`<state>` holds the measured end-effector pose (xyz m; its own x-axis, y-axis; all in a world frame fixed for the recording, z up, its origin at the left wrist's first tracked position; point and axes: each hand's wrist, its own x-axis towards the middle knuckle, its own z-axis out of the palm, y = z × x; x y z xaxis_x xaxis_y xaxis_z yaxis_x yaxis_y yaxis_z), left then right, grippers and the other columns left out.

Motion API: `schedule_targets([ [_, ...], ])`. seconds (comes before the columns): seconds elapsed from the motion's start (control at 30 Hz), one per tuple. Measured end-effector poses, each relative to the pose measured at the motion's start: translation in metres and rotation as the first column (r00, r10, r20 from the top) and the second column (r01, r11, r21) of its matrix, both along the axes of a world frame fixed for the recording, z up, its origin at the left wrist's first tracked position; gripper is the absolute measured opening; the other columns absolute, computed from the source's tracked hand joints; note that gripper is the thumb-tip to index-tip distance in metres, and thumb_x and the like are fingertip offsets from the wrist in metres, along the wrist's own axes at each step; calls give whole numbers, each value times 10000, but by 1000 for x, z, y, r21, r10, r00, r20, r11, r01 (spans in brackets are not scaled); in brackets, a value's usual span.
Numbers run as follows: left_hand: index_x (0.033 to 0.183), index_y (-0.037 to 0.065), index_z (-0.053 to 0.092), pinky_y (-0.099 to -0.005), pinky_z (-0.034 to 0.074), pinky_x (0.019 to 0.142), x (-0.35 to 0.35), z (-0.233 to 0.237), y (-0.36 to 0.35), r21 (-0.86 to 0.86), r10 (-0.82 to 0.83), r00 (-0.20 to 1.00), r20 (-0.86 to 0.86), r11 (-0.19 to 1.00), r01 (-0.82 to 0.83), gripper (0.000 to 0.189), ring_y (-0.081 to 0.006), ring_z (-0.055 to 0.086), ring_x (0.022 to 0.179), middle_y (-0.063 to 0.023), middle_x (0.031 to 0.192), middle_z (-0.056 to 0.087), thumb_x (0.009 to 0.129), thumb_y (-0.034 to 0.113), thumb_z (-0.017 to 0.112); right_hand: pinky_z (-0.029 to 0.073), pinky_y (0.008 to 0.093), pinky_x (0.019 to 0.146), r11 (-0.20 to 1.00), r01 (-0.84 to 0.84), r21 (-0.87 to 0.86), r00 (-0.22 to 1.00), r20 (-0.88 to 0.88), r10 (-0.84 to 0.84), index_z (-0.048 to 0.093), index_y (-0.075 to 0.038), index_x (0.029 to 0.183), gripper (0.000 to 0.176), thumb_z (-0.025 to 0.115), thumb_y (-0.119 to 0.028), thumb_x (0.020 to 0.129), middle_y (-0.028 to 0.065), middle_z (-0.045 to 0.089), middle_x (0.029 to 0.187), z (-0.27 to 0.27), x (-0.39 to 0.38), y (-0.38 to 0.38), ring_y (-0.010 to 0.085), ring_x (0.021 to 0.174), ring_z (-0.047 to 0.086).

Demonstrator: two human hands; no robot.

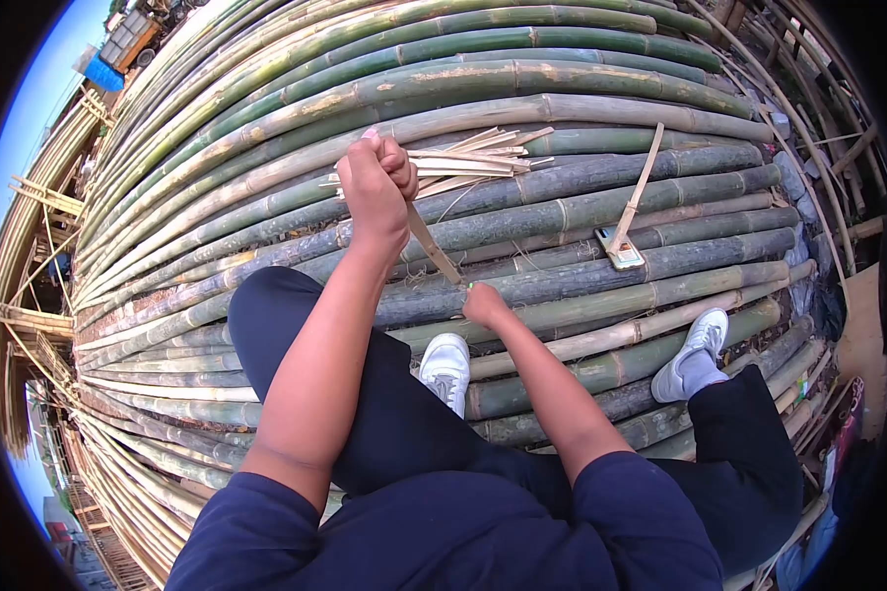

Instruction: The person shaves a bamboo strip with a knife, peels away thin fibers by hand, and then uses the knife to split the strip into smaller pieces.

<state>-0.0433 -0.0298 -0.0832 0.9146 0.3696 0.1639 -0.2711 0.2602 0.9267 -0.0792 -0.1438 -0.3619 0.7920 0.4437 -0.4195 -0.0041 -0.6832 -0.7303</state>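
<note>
I sit on a wide stack of long green bamboo poles (pixel 562 103). My left hand (pixel 375 187) is raised and closed around a thin bamboo strip (pixel 434 246) at its upper end. My right hand (pixel 483 303) is lower, fingers curled on the same strip's lower end, close to the poles. Just behind my left hand lies a small bundle of short cut bamboo strips (pixel 473 158). My legs in dark trousers and white shoes (pixel 446 369) rest on the poles.
A phone (pixel 621 251) lies on the poles to the right, with a long flat strip (pixel 641 187) leaning up from it. Bamboo scaffolding and loose sticks ring the stack at left and right edges. A second white shoe (pixel 695 350) sits at right.
</note>
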Motion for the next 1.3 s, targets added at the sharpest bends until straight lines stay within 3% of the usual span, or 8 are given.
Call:
schedule_targets([
  [0.23,580,135,250,-311,130,435,-15,-9,20,-85,-40,998,50,995,45,405,-100,133,446,31,495,190,930,311,355,510,440,504,995,-40,89,999,-14,42,612,85,889,356,450,-220,976,247,651,749,105,19,-9,348,578,651],
  [0.37,569,156,245,-314,164,451,-17,-8,22,-31,-52,999,-7,998,52,421,-125,145,445,31,495,184,910,384,338,512,459,818,999,-15,34,995,100,11,659,80,908,277,527,-164,901,288,656,876,49,2,10,406,913,648],
  [0.47,568,157,244,-315,161,448,-15,-8,23,-36,-24,1000,0,999,24,417,-126,143,444,29,495,184,910,379,335,526,452,801,986,-127,-111,976,163,144,654,89,929,286,513,-158,907,277,662,861,-5,-5,5,397,851,667],
  [0.53,569,157,243,-317,159,445,-13,-8,21,-20,-42,999,2,999,42,413,-126,142,442,28,495,185,909,371,336,540,443,787,980,-166,-105,979,-138,151,647,104,936,284,527,-150,892,280,662,836,18,-1,-3,395,771,677],
  [0.77,583,135,242,-305,130,439,-13,-8,19,-92,14,999,29,996,-11,399,-103,131,452,27,500,178,937,296,331,522,444,519,991,42,128,993,-118,-27,580,97,771,352,487,-193,947,265,636,730,102,1,12,347,539,646],
  [0.83,586,134,246,-306,130,438,-12,-6,17,-81,60,998,29,995,-58,402,-103,137,449,26,498,183,939,304,337,514,437,493,977,123,174,919,352,-179,582,94,806,374,442,-209,975,276,638,759,23,-15,31,353,580,657],
  [1.07,589,134,245,-306,138,433,-16,-3,14,-63,65,997,32,996,-63,403,-105,149,441,21,496,188,941,307,338,492,531,752,980,150,131,979,-156,-129,590,80,893,310,434,-177,972,314,637,851,96,4,10,472,823,629],
  [1.3,586,130,248,-304,140,426,-13,-3,14,-69,107,993,40,992,-104,401,-108,150,431,17,494,196,937,298,346,492,515,795,970,216,112,976,-6,-216,619,89,897,260,474,-122,940,321,633,850,48,-12,22,471,872,622],
])
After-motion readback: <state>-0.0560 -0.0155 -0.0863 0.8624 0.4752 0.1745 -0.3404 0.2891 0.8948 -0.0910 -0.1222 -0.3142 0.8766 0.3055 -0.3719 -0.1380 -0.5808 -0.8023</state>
